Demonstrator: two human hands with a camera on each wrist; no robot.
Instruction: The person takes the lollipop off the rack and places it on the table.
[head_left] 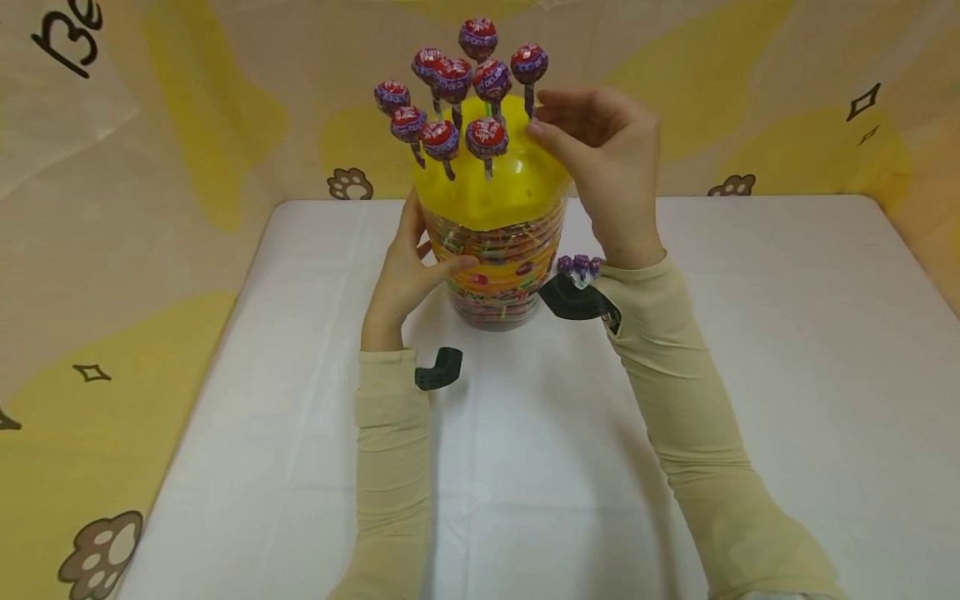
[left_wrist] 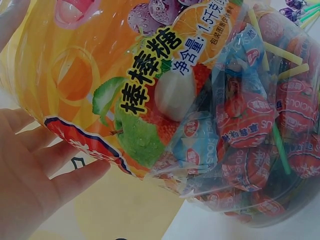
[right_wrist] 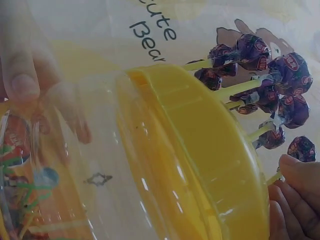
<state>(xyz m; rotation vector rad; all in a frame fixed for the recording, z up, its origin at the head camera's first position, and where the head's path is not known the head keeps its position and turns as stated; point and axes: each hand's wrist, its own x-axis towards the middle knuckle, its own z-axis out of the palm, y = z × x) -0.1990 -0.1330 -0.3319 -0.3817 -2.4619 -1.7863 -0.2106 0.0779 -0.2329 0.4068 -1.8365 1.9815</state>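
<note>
You are working on one clear jar point(head_left: 501, 312), capped by one yellow lid point(head_left: 517, 187); it is standing on the white surface point(head_left: 795, 350), closer to the far edge than the near one and left of the midpoint between the side edges. Nine lollipops are rising from the lid. Eight lollipops point(head_left: 453, 80) are standing untouched; you are pinching the ninth lollipop point(head_left: 529, 62) by its stick, at the lid's right edge, with the thumb and fingers of your right hand point(head_left: 618, 158). Your left hand point(head_left: 408, 279) is grasping the jar's left side, its thumb lying across the front.

At least three loose lollipops point(head_left: 580, 265) are lying on the surface, right of the jar. Two wrist devices point(head_left: 576, 297) are showing, one at each cuff.

Your right fingers are hiding the foot of the ninth stick, so whether it is seated in the lid cannot be told. The jar is partly covering your left fingers in the head view. One printed label point(left_wrist: 150, 95) is masking many wrapped candies point(left_wrist: 245, 120), which are overlapping beyond counting. The right wrist device is partly blocking the loose group. Lettering point(head_left: 67, 42) on the backdrop is being cut off by the head view's top edge.
</note>
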